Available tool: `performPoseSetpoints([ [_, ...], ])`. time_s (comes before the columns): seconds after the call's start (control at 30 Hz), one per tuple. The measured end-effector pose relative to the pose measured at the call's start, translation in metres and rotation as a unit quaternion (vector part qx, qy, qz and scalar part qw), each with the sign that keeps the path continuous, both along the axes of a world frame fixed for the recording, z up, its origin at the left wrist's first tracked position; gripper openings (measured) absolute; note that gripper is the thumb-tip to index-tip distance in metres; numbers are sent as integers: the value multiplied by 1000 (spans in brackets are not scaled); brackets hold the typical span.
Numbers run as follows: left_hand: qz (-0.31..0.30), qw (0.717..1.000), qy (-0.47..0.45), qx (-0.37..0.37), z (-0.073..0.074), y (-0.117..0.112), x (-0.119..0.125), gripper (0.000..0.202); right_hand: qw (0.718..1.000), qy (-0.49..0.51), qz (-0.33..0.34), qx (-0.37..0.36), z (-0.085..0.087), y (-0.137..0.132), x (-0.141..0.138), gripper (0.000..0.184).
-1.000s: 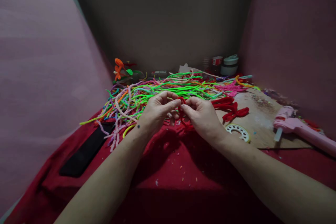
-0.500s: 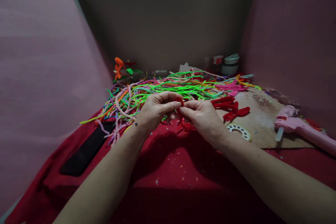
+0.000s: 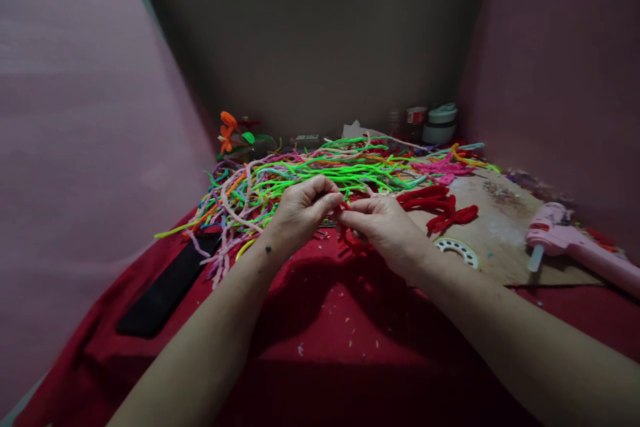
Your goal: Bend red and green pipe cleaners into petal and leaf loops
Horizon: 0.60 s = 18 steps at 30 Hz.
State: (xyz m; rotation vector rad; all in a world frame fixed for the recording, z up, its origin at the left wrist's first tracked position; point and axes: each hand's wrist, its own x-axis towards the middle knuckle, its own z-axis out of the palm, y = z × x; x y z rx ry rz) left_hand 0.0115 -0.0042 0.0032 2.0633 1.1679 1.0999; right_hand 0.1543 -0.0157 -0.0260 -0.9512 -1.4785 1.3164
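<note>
I have the left hand (image 3: 303, 215) and the right hand (image 3: 387, 230) almost meeting in the middle of my head view, thumbs and forefingers pinching a red fuzzy stem (image 3: 344, 205) between them. It sits above the red cloth (image 3: 320, 320), in front of the colourful pile of stems (image 3: 330, 173), whose top is mostly bright green. More red fuzz hangs or lies just under my right fingers; I can't tell from here whether it belongs to the pinched piece. Beyond my right hand, red looped pieces (image 3: 453, 219) rest on a tan board (image 3: 505, 260), with a white ring with holes (image 3: 469, 255) near my right wrist and a pink glue gun (image 3: 570, 240) farther right, its pale nozzle end tipped downward. To the left of my left forearm, a flat black object (image 3: 163, 297) lies slantwise on the cloth, its far end near some pink strands.
</note>
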Motion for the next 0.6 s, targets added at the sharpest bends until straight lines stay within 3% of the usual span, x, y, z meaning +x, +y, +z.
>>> performPoseSetpoints([
  [0.2,13,993,79,92,-5,0,-1,11,1000,-20,6,14,-1,1,1,19],
  [0.37,-46,998,46,15,5,-2,-2,11,999,45,-18,-14,5,-3,0,10],
  [0.5,-11,1000,11,1,8,-1,-2,11,988,151,-26,-20,7,-2,-1,14],
  [0.6,-3,1000,-1,-5,6,0,-2,10,986,161,-15,-27,5,0,-1,15],
])
